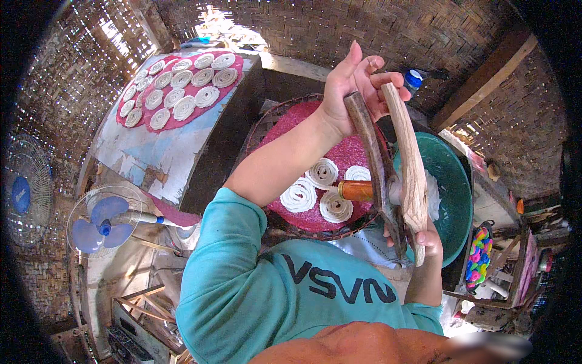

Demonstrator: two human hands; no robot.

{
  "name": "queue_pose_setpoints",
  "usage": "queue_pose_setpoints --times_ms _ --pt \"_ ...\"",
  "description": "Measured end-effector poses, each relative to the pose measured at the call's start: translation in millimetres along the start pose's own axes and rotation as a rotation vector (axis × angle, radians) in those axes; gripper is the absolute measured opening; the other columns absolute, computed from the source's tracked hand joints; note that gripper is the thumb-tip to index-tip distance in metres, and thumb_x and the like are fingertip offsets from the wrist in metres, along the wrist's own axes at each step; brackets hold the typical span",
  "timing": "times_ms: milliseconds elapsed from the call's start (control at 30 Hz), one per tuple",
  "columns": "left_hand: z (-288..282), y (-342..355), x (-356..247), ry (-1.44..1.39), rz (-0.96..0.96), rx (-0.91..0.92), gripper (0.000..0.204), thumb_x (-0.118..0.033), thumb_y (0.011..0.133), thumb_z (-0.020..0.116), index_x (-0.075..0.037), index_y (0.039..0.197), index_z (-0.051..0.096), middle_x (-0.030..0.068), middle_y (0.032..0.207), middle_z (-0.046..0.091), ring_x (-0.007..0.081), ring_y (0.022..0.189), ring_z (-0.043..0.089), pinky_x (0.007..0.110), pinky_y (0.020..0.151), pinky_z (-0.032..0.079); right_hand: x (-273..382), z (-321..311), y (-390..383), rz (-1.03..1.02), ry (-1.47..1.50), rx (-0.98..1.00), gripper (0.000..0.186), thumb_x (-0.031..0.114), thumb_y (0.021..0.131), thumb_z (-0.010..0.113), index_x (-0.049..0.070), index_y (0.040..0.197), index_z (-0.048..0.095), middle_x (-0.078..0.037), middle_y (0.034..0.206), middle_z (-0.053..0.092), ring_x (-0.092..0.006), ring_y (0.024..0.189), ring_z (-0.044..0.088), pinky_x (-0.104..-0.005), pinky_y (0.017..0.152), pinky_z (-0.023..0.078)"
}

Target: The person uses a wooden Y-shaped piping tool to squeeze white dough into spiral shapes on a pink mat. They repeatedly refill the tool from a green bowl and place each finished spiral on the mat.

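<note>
A hand press with two wooden bars, one dark (pixel 368 136) and one pale (pixel 412 173), is held above a round woven tray (pixel 250 142). Between the bars sits its orange-brown cylinder (pixel 356 190), from whose left end a white dough strand (pixel 329 187) comes out. Several white dough spirals (pixel 297 195) lie on the tray's pink-red sheet (pixel 285 136). My left hand (pixel 357 85) is at the far ends of the bars, palm against the dark one, fingers apart. At the near ends, my right hand (pixel 427 239) is closed round the bars, its fingers partly hidden.
A large green basin (pixel 454 176) stands right of the tray. Beyond it is a blue-capped bottle (pixel 413 79). On the left, a table (pixel 154 164) bears more spirals on a red sheet (pixel 147 130). Two fans, one blue-bladed (pixel 104 227), stand at far left.
</note>
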State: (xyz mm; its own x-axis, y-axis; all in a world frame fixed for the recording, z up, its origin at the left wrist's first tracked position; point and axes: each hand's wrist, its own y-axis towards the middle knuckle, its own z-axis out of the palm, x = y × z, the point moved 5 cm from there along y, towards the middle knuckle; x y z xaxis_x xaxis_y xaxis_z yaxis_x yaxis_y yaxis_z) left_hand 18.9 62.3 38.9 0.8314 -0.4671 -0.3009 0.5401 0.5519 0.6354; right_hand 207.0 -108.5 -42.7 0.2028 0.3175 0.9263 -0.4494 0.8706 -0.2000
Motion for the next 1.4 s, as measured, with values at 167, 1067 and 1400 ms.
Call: queue_pose_setpoints --times_ms 167,1067,1400 --pt "-7.5 -6.6 5.3 0.124 -0.01 -0.225 0.063 -0.064 0.086 0.036 -0.01 0.113 0.054 0.017 0.11 0.06 0.0368 0.112 0.052 0.051 0.092 0.043 -5.3 -7.1 1.6 -0.037 -0.101 -0.012 0.093 0.044 0.053 0.074 -0.008 0.123 0.038 -0.021 0.091 0.059 -0.0276 0.074 0.062 -0.0357 0.057 0.054" --pt "-126.9 -135.0 43.9 1.351 -0.975 -0.617 0.072 -0.061 0.092 0.025 -0.005 0.09 0.07 0.0157 0.11 0.061 0.0304 0.103 0.053 0.042 0.095 0.037 -19.0 -22.8 30.0 -0.089 -0.262 -0.184 0.071 0.043 0.061 0.072 -0.007 0.108 0.054 -0.012 0.088 0.062 -0.0189 0.073 0.06 -0.0302 0.066 0.049" --pt "-96.1 -134.1 26.9 2.005 -0.632 -0.081 0.035 -0.038 0.089 0.047 -0.013 0.109 0.063 0.0058 0.113 0.059 0.0284 0.113 0.041 0.048 0.096 0.027 -11.8 -26.9 21.7 -0.141 -0.149 -0.187 0.071 0.042 0.061 0.072 -0.006 0.11 0.054 -0.012 0.09 0.062 -0.019 0.075 0.06 -0.0312 0.067 0.05"
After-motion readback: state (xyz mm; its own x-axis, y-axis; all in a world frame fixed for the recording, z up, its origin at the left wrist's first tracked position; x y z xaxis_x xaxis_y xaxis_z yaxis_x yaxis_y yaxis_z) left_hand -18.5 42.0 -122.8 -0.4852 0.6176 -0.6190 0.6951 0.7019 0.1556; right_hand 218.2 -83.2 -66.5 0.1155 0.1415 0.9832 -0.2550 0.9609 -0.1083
